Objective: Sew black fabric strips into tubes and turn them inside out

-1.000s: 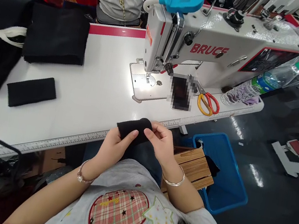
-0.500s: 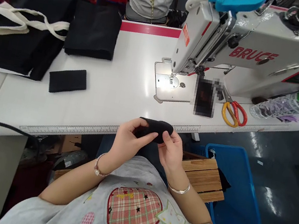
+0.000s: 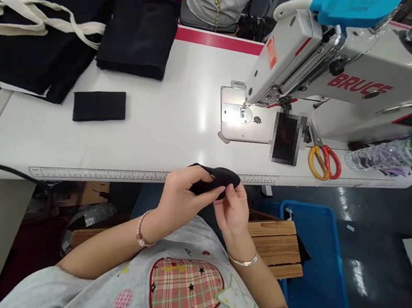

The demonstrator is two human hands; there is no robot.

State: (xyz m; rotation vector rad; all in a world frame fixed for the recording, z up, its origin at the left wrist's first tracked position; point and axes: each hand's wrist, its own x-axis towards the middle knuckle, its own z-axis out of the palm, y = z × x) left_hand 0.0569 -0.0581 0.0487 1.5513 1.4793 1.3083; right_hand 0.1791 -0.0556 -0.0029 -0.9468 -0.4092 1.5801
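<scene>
A small piece of black fabric (image 3: 222, 176) is held between both hands just over the table's front edge. My left hand (image 3: 188, 193) pinches its left part, with the fingers behind the cloth and the thumb pointing right. At its right end, my right hand (image 3: 233, 208) grips the cloth between thumb and fingers. The two thumbs are close together. A folded black cloth piece (image 3: 99, 106) lies flat on the white table (image 3: 147, 127), left of the hands.
Behind stand black fabric stacks (image 3: 137, 35), one topped by a cream strap (image 3: 19, 15). A sewing machine (image 3: 287, 57) occupies the right, beside scissors (image 3: 324, 161) and a plastic bottle (image 3: 385, 154). Below are a wooden stool (image 3: 278, 243) and a blue bin (image 3: 324, 265).
My left hand has shifted right along the cloth, and its fingers are bent further over it. The whole view has shifted slightly. Both hands still hold the fabric.
</scene>
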